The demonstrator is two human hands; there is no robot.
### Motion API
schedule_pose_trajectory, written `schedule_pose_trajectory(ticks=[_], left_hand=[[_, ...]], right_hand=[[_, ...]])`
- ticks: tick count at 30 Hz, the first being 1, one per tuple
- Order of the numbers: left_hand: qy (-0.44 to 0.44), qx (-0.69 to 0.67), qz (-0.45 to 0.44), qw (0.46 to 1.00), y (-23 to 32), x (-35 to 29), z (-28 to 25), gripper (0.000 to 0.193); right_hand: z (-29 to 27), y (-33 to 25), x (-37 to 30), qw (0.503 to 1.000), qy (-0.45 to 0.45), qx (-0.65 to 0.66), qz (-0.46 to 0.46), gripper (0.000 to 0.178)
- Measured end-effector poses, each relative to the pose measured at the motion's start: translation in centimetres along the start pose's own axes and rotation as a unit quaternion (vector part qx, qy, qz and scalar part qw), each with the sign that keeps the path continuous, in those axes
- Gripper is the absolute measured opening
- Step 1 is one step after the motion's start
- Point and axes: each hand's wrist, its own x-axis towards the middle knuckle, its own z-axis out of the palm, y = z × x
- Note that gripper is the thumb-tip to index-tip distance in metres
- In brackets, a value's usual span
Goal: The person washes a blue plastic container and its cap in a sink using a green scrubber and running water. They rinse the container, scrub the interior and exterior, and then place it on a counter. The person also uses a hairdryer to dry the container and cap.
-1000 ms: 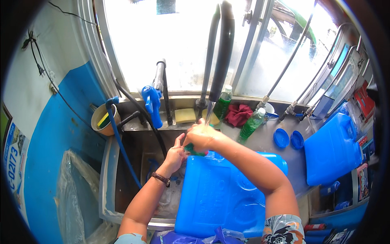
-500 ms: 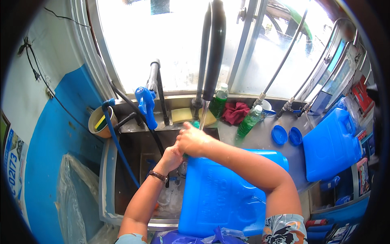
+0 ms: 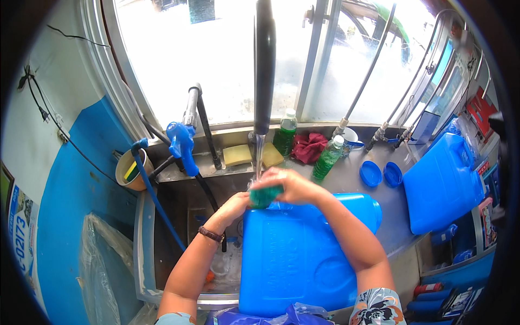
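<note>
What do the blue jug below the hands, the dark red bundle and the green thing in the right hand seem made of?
Blue jug: probably moulded plastic, glossy, given its highlights and raised pattern. Dark red bundle: likely cloth, matte, in crumpled folds. Green thing: too blurred to judge material or finish.

The metal counter (image 3: 352, 182) bears blue lids (image 3: 370, 174) and a green bottle (image 3: 326, 160).

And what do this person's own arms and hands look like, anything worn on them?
Both the left hand and right hand are ungloved. A dark brown strap circles the left wrist; the right wrist is bare. The short right sleeve is pale with a black and orange print; only the pale edge of the left sleeve shows.
</note>
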Motion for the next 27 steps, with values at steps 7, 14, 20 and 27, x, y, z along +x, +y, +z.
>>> schedule_pose_trajectory(ticks=[7, 14, 20, 27], left_hand=[[0.001, 0.16, 0.024, 0.987, 1.0, 1.1, 0.7, 0.027], [0.049, 0.057, 0.036, 0.997, 0.2, 1.8, 1.0, 0.029], [0.014, 0.042, -0.016, 0.999, -0.7, 2.6, -0.1, 0.027], [0.022, 0.029, -0.024, 0.999, 0.8, 1.2, 0.5, 0.024]], right_hand=[[-1.0, 1.6, -0.6, 0.997, 0.067, 0.001, 0.034, 0.067], [-1.2, 0.8, -1.1, 0.995, 0.071, 0.066, -0.005, 0.06], [0.3, 1.3, -0.2, 0.978, 0.134, -0.152, 0.039, 0.058], [0.2, 1.7, -0.2, 0.968, 0.151, -0.196, 0.038, 0.056]])
